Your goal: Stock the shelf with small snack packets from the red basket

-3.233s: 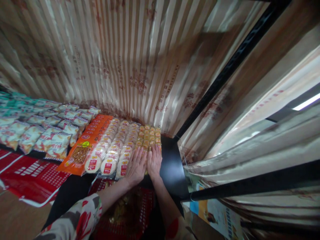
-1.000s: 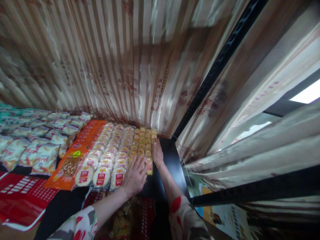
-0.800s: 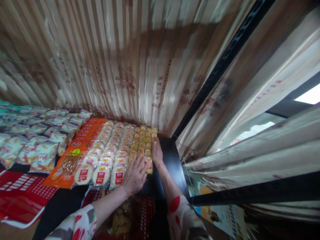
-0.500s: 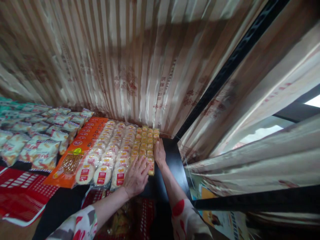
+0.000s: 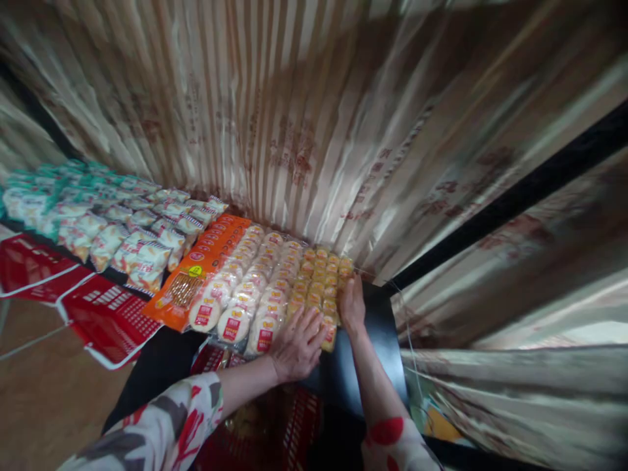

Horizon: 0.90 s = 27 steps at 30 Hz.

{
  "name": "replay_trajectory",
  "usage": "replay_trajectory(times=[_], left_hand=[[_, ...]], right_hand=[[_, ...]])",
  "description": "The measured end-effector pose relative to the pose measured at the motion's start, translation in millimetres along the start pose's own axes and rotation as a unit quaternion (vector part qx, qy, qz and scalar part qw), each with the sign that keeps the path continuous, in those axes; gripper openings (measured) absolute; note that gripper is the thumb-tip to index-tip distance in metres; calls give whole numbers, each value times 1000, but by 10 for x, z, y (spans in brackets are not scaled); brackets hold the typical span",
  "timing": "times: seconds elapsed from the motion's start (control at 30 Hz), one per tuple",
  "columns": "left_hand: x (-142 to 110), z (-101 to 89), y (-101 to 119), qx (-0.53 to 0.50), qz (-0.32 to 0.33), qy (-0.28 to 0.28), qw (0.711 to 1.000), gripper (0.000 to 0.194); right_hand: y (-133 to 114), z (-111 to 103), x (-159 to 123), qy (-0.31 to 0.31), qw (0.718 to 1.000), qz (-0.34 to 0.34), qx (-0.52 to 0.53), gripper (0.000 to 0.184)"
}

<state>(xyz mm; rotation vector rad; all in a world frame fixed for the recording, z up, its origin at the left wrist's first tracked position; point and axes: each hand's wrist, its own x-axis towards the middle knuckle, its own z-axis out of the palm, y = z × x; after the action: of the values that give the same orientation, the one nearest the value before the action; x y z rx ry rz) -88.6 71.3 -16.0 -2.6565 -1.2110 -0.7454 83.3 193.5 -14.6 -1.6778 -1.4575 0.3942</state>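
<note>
Small yellow snack packets (image 5: 316, 278) stand in tight rows at the right end of the snack display. My left hand (image 5: 299, 343) lies with fingers stretched over the front of these rows. Along their right side rests my right hand (image 5: 352, 307), its fingers extended and its palm turned toward the packets. Left of the yellow packets are several rows of round white crackers in clear wrappers (image 5: 265, 324), each with a red label. Beside the crackers lies an orange pack of stick snacks (image 5: 196, 278). Neither hand has its fingers wrapped around anything.
White snack bags (image 5: 144, 261) and green-tinted bags (image 5: 63, 190) fill the left. Striped curtains (image 5: 289, 131) hang behind, with a black frame bar (image 5: 515, 196) crossing at right. Red baskets (image 5: 115, 314) are below the front edge. The black shelf (image 5: 380, 327) shows at right.
The view has turned left, so the display appears farther right and more of the green bags and red baskets shows. Both hands stay at the yellow packets in nearly the same pose.
</note>
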Motion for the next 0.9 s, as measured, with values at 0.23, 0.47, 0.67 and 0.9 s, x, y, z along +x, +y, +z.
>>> replay_trajectory(times=[0.23,0.47,0.67,0.9], left_hand=[[15,-31,-5,-14,2,-3,1000,53],[10,-209,5,-28,-19,-3,999,53],[-397,-422,-179,29,-132,52,989,53],[-1287,-612,-659,118,-321,119,932,62]], right_hand=[[-370,-221,-348,69,998,-11,6,77],[-710,-351,-748,123,990,-62,12,62],[-1047,-114,-1237,72,979,-191,12,49],[-1237,601,-2088,-66,952,-296,-41,45]])
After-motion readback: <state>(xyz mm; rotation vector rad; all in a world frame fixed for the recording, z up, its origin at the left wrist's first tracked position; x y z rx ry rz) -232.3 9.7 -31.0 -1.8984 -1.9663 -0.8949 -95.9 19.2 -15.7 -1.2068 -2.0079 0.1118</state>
